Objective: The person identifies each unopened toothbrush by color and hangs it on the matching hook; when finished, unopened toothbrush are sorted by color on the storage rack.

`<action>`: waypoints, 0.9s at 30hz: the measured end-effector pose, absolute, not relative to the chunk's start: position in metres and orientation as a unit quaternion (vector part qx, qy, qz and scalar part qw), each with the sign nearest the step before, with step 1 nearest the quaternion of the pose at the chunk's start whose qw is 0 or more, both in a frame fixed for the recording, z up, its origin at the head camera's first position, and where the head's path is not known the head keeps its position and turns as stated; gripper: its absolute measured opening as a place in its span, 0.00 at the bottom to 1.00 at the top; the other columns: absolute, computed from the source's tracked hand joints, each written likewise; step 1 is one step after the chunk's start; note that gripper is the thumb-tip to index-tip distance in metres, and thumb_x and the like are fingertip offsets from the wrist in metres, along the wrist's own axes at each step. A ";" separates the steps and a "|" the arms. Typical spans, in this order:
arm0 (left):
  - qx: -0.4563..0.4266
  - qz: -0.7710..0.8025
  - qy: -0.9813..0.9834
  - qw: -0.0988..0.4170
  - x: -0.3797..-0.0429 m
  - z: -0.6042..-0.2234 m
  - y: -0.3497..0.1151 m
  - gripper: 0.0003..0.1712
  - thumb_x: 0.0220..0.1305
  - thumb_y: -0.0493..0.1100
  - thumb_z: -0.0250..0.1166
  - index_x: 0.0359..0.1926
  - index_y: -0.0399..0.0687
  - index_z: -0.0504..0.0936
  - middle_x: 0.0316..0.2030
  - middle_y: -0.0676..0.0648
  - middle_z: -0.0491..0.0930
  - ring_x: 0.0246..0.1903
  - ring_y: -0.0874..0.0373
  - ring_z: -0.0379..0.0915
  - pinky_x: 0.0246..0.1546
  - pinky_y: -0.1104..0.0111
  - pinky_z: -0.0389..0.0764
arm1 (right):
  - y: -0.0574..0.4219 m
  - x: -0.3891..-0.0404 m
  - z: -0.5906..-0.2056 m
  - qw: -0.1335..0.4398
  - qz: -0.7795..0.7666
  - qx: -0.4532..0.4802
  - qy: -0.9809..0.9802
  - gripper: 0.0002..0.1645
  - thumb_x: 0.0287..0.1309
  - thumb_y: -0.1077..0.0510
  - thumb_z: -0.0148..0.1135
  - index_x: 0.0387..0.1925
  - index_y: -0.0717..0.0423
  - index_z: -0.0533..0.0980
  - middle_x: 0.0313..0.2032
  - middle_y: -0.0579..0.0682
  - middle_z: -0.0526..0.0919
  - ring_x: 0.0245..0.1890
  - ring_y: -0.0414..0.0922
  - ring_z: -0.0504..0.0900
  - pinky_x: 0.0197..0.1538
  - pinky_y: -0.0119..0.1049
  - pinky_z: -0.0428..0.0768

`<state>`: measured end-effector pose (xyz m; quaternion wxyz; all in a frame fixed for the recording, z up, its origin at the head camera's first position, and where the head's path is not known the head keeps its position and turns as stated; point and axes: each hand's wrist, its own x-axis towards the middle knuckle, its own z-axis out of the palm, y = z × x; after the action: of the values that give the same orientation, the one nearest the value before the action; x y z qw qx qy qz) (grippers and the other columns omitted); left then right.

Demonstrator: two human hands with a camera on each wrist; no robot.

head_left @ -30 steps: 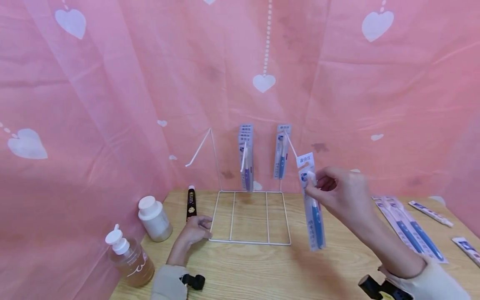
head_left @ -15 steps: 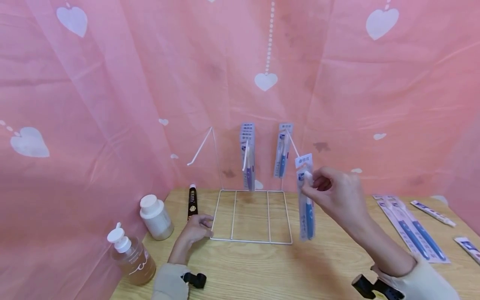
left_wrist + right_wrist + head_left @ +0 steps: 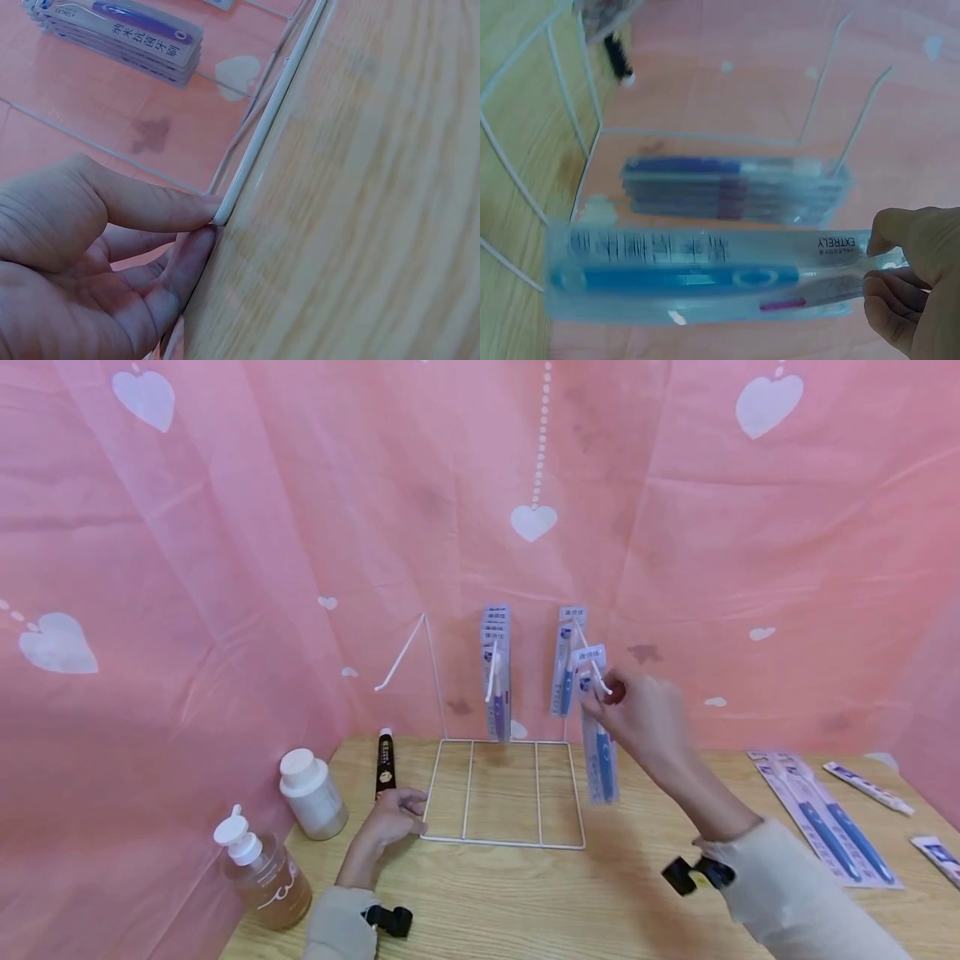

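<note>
My right hand point(image 3: 643, 714) pinches a packaged blue toothbrush point(image 3: 604, 764) near its top. The pack hangs down at the right prong of a white wire rack point(image 3: 502, 842), and the prong's tip shows in front of the pack's header card. Further back on that prong hangs another packaged blue toothbrush point(image 3: 566, 681). Several packaged toothbrushes point(image 3: 498, 693), the front one purple, hang from the middle prong; the left prong is bare. In the left wrist view, the thumb and fingers of my left hand point(image 3: 97, 247) pinch the rack's base wire point(image 3: 268, 120) at its corner.
Two packaged blue toothbrushes point(image 3: 825, 822) lie on the table at right, beside toothpaste tubes point(image 3: 868, 788). To the left are a black tube point(image 3: 385, 764), a white bottle point(image 3: 313, 797) and a pump bottle point(image 3: 270, 885). A pink curtain point(image 3: 300, 485) hangs behind.
My right hand has moved left and slightly up with the toothbrush pack, bringing its header card from in front of the right prong's tip to behind it. My left hand stays at the rack's corner.
</note>
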<state>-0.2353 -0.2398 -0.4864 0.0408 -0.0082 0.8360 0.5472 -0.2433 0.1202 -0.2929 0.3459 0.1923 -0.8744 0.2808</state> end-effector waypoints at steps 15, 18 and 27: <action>-0.005 0.546 0.837 0.046 -0.235 -0.485 -0.240 0.31 0.40 0.21 0.71 0.52 0.28 0.79 0.35 0.41 0.76 0.34 0.52 0.73 0.36 0.65 0.79 | 0.102 -0.325 -0.285 0.278 0.325 0.107 -0.898 0.10 0.53 0.57 0.65 0.25 0.60 0.77 0.23 0.56 0.83 0.20 0.49 0.79 0.23 0.37 0.69; -0.004 0.548 0.835 0.048 -0.234 -0.485 -0.240 0.31 0.40 0.21 0.71 0.52 0.28 0.79 0.35 0.41 0.75 0.33 0.53 0.73 0.36 0.65 0.79 | 0.101 -0.334 -0.287 0.292 0.323 0.101 -0.894 0.09 0.50 0.57 0.66 0.23 0.59 0.77 0.21 0.55 0.82 0.20 0.50 0.79 0.25 0.39 0.68; -0.002 0.557 0.828 0.065 -0.236 -0.484 -0.233 0.31 0.42 0.21 0.70 0.53 0.28 0.79 0.35 0.41 0.74 0.34 0.52 0.72 0.35 0.66 0.79 | 0.108 -0.337 -0.292 0.313 0.334 0.086 -0.885 0.09 0.49 0.58 0.66 0.21 0.60 0.78 0.20 0.54 0.81 0.20 0.49 0.77 0.22 0.38 0.68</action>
<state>-0.2360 -0.2329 -0.4841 0.0655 -0.0017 0.8277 0.5573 -0.3366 0.1083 -0.2920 0.3129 0.0864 -0.8850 0.3337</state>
